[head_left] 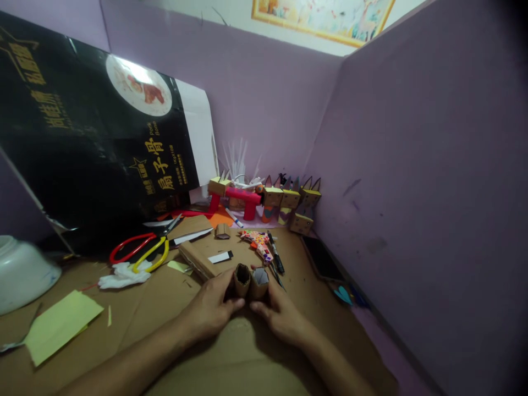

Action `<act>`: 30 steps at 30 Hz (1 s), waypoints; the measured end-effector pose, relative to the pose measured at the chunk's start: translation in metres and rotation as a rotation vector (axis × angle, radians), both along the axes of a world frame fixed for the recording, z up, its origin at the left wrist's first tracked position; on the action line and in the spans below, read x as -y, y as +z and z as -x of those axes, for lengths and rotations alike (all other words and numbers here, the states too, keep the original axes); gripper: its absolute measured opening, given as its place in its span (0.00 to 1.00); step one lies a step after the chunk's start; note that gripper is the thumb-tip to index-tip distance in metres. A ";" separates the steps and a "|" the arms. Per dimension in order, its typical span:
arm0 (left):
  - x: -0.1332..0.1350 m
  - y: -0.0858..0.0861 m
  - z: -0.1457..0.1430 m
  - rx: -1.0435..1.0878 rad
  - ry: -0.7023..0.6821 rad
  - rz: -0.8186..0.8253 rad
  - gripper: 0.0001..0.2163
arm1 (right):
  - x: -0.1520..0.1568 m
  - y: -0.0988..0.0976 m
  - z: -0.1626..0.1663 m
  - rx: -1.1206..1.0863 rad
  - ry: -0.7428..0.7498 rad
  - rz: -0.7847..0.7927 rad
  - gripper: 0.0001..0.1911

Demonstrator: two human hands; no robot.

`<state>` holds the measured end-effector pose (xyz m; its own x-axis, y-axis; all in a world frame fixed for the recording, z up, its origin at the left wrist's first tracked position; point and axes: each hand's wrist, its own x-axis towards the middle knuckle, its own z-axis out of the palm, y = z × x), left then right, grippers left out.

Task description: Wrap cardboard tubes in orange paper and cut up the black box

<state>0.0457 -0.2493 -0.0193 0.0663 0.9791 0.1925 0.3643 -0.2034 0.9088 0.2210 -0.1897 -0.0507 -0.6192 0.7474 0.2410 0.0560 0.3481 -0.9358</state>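
The left hand [212,305] is closed around the left cardboard tube [242,289], thumb at its near side and fingers behind. The right hand [284,313] holds the right cardboard tube [259,292] in much the same way, its thumb low on the near side. Both tubes stand between the two hands, side by side, open ends up; I cannot tell whether their bases touch the cardboard sheet [152,324] below. Just beyond the left hand lies a flat piece of cardboard [197,258], with a white strip [220,257] near it. Past the tubes are a patterned paper piece [256,241] and, to its right, a black pen [276,253]. Farther left lie the scissors [167,231], near a white cloth [124,275]. The phone [323,258] rests by the right wall [416,181]. Small cardboard figures [291,199] stand at the back.
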 end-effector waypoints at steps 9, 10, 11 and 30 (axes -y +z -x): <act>-0.008 -0.002 -0.004 0.033 0.124 0.050 0.17 | -0.004 0.009 0.004 -0.095 0.035 0.045 0.21; -0.008 -0.001 -0.004 0.046 0.127 0.051 0.19 | -0.004 0.009 0.005 -0.120 0.026 0.071 0.20; -0.008 -0.001 -0.005 0.056 0.126 0.052 0.20 | -0.003 0.009 0.006 -0.136 0.008 0.092 0.19; -0.009 -0.003 -0.005 0.073 0.115 0.084 0.17 | -0.008 0.012 0.009 -0.181 -0.179 0.273 0.20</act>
